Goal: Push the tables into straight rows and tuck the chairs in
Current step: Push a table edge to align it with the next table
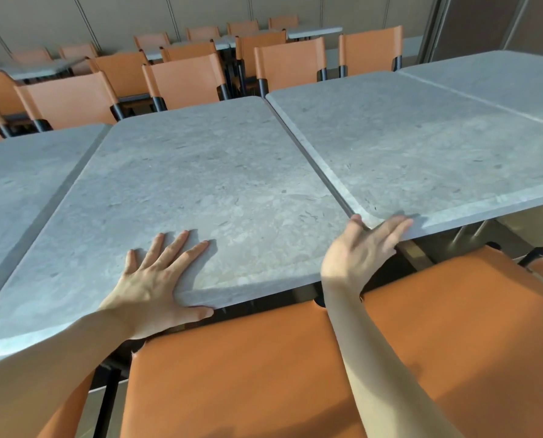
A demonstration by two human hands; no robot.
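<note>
4 grey stone-look tables sit edge to edge in 1 row across the view. L hand [151, 281] lies flat on the middle table [207, 184] near its near edge, fingers straight and spread on top, thumb hooked along the near edge; released, nothing grasped. R hand [361, 251] is at the near-left corner of the right table [421, 147], fingers extended over the corner and onto its near edge, thumb up by the seam between the 2 tops; fingers look straight, pressing rather than clenched. That seam is a thin dark gap, and the right table's near edge sits further from the camera than the middle table's, so the 2 near edges don't line up. Left table [26, 172] is just beside the middle one w/ a narrow gap; far-right table [500, 86] touches the right one. Orange chair [232, 374] stands below the near edge, back just under the middle top, between both forearms; a 2nd orange chair [469, 327] is just beside it under the right table. More orange chairs [181, 80] line the far edges, w/ further tables and chairs behind.
</note>
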